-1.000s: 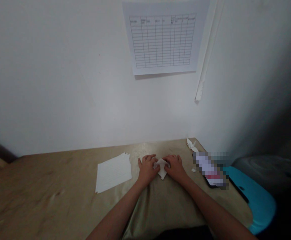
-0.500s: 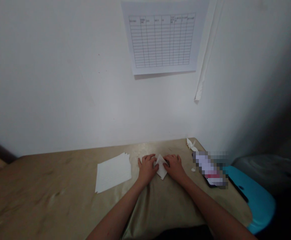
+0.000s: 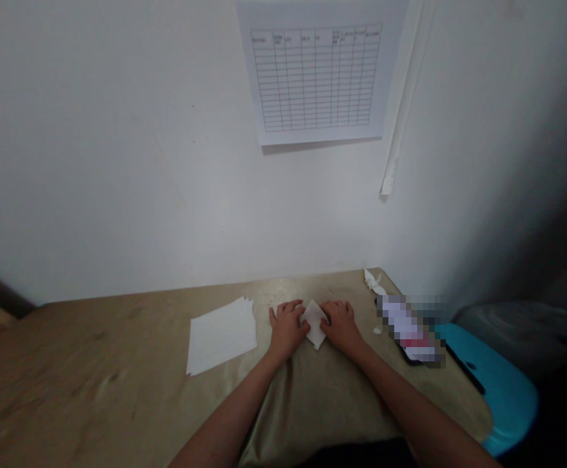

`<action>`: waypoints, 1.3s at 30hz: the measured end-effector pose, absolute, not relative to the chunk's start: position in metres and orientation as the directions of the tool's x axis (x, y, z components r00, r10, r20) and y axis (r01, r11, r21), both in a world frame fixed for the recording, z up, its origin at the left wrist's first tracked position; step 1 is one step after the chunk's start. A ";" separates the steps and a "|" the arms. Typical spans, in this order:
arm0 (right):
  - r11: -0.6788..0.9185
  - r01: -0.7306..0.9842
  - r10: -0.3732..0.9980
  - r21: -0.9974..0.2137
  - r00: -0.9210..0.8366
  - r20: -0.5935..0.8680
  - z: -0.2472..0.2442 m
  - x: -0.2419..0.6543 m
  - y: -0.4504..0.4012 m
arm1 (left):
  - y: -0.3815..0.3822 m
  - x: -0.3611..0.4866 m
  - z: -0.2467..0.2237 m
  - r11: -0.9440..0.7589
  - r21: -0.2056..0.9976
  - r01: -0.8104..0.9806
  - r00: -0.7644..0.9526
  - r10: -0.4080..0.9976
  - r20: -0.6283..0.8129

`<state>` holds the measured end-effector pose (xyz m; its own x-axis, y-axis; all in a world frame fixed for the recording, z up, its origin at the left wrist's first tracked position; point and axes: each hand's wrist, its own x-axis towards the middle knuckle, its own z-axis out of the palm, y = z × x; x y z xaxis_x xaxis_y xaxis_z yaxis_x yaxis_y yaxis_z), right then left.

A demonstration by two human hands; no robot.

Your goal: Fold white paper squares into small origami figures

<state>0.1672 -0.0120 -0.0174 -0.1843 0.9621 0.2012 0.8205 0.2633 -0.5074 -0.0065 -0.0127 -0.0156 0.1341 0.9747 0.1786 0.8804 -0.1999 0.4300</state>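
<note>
A small white piece of folded paper (image 3: 315, 327), diamond-shaped, lies on the table between my two hands. My left hand (image 3: 288, 325) grips its left edge, the thumb on top and the other fingers curled on the tabletop. On the opposite side my right hand (image 3: 340, 324) holds the right edge in the same way, its thumb pressing on the paper. Part of each side edge is hidden under the fingers. To the left of my left hand is a loose stack of white paper sheets (image 3: 222, 338) with uneven edges.
The table (image 3: 117, 364) has a brownish, wrinkled cover and meets a white wall. Crumpled paper scraps (image 3: 373, 282) lie at its back right corner, near a partly blurred phone-like object (image 3: 410, 331). A turquoise chair (image 3: 497, 383) stands beyond the right edge. A printed grid sheet (image 3: 317, 81) hangs above.
</note>
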 end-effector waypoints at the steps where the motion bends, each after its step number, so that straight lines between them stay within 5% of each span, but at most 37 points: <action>1: 0.264 0.822 0.962 -0.505 -0.186 0.200 -0.018 0.168 -0.012 | -0.013 -0.007 -0.016 -0.201 0.431 0.879 0.134 0.974 0.181; 19: 0.472 0.635 0.863 -0.612 -0.475 0.172 0.006 0.204 -0.022 | -0.011 -0.016 -0.014 -0.247 0.425 0.871 0.182 0.965 0.187; 39: 0.418 0.708 0.904 -0.569 -0.387 0.183 0.002 0.191 -0.022 | -0.008 -0.035 -0.009 -0.376 0.401 0.836 0.378 0.923 0.076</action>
<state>0.1914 -0.0216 0.0016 -0.3875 0.9036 0.1826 0.7077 0.4185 -0.5692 -0.0352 -0.0075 -0.0092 0.3783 0.9225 0.0764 0.8356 -0.3758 0.4007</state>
